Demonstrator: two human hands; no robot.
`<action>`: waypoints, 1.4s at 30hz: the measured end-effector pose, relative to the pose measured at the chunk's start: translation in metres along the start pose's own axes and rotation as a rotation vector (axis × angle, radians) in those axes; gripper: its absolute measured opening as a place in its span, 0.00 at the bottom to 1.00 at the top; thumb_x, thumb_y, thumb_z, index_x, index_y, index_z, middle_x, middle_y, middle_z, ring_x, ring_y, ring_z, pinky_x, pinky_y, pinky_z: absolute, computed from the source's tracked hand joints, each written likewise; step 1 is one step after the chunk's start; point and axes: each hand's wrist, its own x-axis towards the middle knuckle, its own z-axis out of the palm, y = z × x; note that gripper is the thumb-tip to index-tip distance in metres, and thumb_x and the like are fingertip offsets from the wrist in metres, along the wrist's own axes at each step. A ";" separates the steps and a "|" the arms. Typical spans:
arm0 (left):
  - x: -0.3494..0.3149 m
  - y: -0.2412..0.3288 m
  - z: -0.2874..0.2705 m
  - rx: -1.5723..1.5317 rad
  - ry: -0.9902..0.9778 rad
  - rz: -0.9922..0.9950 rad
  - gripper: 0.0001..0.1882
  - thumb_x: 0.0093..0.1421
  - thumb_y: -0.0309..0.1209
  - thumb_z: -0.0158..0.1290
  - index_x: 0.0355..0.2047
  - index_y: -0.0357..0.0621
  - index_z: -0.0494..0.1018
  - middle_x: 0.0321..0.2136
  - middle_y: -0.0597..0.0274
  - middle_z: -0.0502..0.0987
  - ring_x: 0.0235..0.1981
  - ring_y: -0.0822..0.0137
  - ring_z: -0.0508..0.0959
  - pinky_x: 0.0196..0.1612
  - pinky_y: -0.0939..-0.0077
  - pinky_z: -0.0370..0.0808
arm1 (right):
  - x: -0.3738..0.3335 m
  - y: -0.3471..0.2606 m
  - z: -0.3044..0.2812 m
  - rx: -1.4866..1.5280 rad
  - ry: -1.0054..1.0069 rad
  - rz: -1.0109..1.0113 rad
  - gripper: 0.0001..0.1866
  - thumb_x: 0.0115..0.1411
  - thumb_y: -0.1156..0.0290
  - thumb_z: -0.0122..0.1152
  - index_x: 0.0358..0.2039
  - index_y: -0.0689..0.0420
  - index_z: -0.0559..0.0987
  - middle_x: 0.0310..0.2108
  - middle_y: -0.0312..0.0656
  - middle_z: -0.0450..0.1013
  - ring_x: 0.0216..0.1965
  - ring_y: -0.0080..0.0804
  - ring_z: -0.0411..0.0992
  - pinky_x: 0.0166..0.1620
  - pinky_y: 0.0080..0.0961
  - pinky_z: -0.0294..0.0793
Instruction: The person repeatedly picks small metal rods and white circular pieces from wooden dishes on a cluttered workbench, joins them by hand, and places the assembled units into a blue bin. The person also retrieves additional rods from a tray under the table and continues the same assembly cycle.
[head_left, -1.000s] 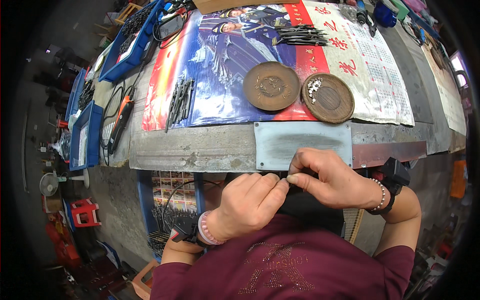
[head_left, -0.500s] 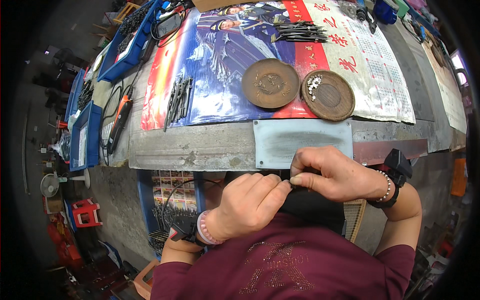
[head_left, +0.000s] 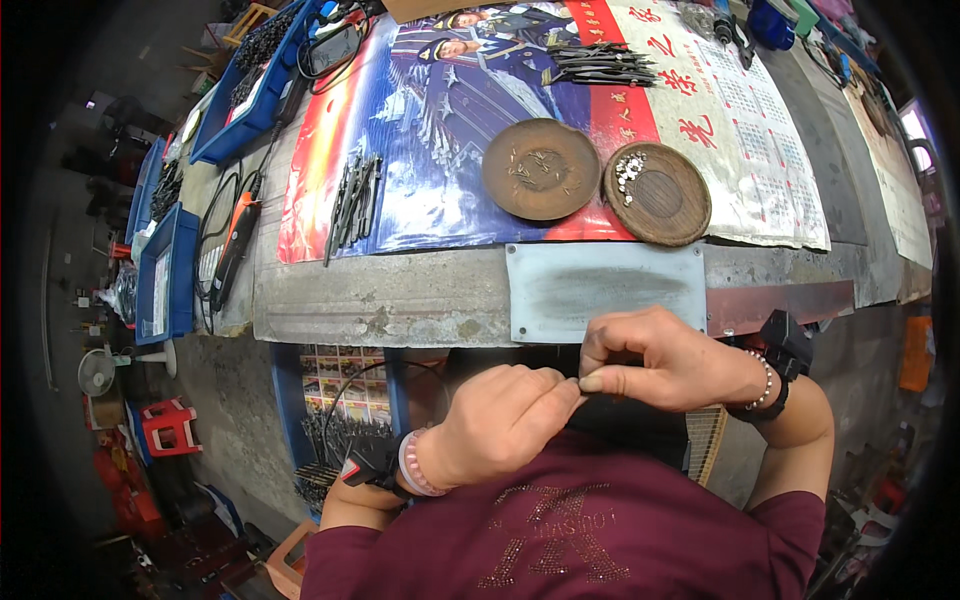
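Both your hands meet at one small point just below the bench edge, in front of your chest: your left hand and right hand press their fingertips together on something too small to make out, thumbs and forefingers pinched closed on it. Your left wrist carries a pink bead bracelet and a dark strap, your right a bead bracelet and a black wrist device. Just above your knuckles, a grey metal plate is fixed to the bench front. Beyond it, on the printed poster, sit two round brown dishes: the left dish holds thin slivers, the right dish a cluster of small pale pieces. Farther left lies a bundle of dark rods.
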 end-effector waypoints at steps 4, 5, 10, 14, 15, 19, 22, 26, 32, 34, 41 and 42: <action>0.001 -0.008 0.000 -0.195 -0.023 -0.082 0.10 0.51 0.22 0.60 0.35 0.35 0.74 0.27 0.58 0.75 0.23 0.61 0.76 0.26 0.71 0.73 | -0.013 -0.004 0.015 -0.351 0.186 -0.231 0.10 0.52 0.75 0.67 0.32 0.62 0.74 0.31 0.45 0.70 0.28 0.41 0.72 0.31 0.28 0.73; 0.002 -0.009 0.000 -0.210 -0.023 -0.087 0.11 0.51 0.22 0.60 0.35 0.35 0.74 0.27 0.58 0.75 0.24 0.61 0.76 0.26 0.71 0.73 | -0.016 -0.006 0.019 -0.449 0.214 -0.268 0.12 0.50 0.74 0.68 0.33 0.61 0.74 0.32 0.45 0.70 0.28 0.40 0.72 0.31 0.30 0.73; 0.005 -0.008 0.001 -0.166 -0.035 -0.212 0.12 0.50 0.18 0.59 0.36 0.36 0.76 0.25 0.56 0.76 0.23 0.60 0.78 0.25 0.72 0.74 | -0.014 -0.004 0.011 -0.598 0.299 -0.314 0.09 0.52 0.75 0.64 0.31 0.62 0.72 0.31 0.47 0.67 0.28 0.45 0.71 0.31 0.34 0.71; 0.006 -0.007 0.001 -0.244 0.019 -0.309 0.13 0.51 0.17 0.58 0.38 0.38 0.78 0.26 0.55 0.76 0.22 0.61 0.76 0.25 0.74 0.73 | 0.000 0.010 -0.037 -0.706 0.548 -0.177 0.07 0.54 0.75 0.61 0.31 0.62 0.73 0.32 0.48 0.68 0.31 0.48 0.71 0.33 0.36 0.71; 0.005 -0.007 0.002 -0.289 0.026 -0.325 0.13 0.52 0.17 0.58 0.38 0.38 0.78 0.26 0.55 0.76 0.22 0.61 0.76 0.25 0.74 0.72 | 0.005 0.015 -0.048 -0.761 0.576 -0.161 0.06 0.54 0.75 0.60 0.31 0.62 0.73 0.32 0.48 0.68 0.32 0.49 0.70 0.34 0.37 0.71; 0.002 -0.006 0.004 -0.411 0.030 -0.332 0.15 0.54 0.17 0.57 0.43 0.40 0.76 0.25 0.57 0.73 0.22 0.62 0.75 0.26 0.73 0.72 | 0.022 0.029 -0.073 -0.926 0.585 -0.135 0.05 0.55 0.75 0.58 0.30 0.62 0.72 0.31 0.48 0.69 0.33 0.51 0.69 0.36 0.40 0.69; -0.001 -0.006 0.003 -0.432 0.013 -0.355 0.15 0.55 0.17 0.57 0.43 0.40 0.76 0.26 0.57 0.74 0.22 0.62 0.75 0.26 0.74 0.72 | 0.028 0.032 -0.080 -1.006 0.486 -0.116 0.04 0.55 0.75 0.57 0.28 0.61 0.72 0.31 0.48 0.68 0.33 0.50 0.68 0.38 0.40 0.67; -0.003 -0.008 0.002 -0.440 0.008 -0.364 0.15 0.55 0.16 0.56 0.43 0.39 0.76 0.27 0.56 0.75 0.23 0.63 0.75 0.27 0.74 0.72 | 0.033 0.035 -0.086 -1.062 0.434 -0.145 0.04 0.55 0.74 0.56 0.27 0.60 0.71 0.29 0.47 0.68 0.33 0.49 0.67 0.40 0.38 0.65; -0.003 -0.012 0.002 -0.492 0.064 -0.374 0.14 0.55 0.15 0.55 0.42 0.37 0.76 0.28 0.55 0.76 0.24 0.64 0.76 0.28 0.76 0.73 | 0.032 0.021 -0.090 -1.113 0.501 -0.058 0.05 0.54 0.74 0.57 0.26 0.61 0.71 0.27 0.47 0.68 0.32 0.48 0.67 0.42 0.39 0.65; -0.004 -0.013 0.000 -0.526 0.066 -0.419 0.13 0.55 0.15 0.55 0.42 0.36 0.76 0.28 0.56 0.77 0.25 0.65 0.77 0.29 0.77 0.73 | 0.018 0.008 -0.081 -0.912 0.606 -0.075 0.03 0.53 0.78 0.57 0.28 0.61 0.72 0.27 0.47 0.73 0.31 0.43 0.72 0.40 0.34 0.71; -0.007 -0.011 0.011 -0.985 0.072 -0.762 0.11 0.62 0.20 0.51 0.45 0.32 0.75 0.32 0.60 0.76 0.32 0.75 0.74 0.36 0.83 0.70 | -0.019 -0.003 -0.005 -0.282 0.470 -0.176 0.08 0.49 0.82 0.64 0.30 0.63 0.75 0.28 0.43 0.75 0.29 0.32 0.76 0.35 0.24 0.75; -0.008 -0.010 0.013 -1.059 0.076 -0.784 0.11 0.63 0.20 0.50 0.46 0.33 0.74 0.35 0.60 0.75 0.31 0.76 0.73 0.35 0.84 0.70 | -0.019 -0.001 0.005 -0.236 0.454 -0.176 0.08 0.49 0.82 0.64 0.31 0.63 0.75 0.29 0.43 0.75 0.29 0.32 0.76 0.35 0.24 0.75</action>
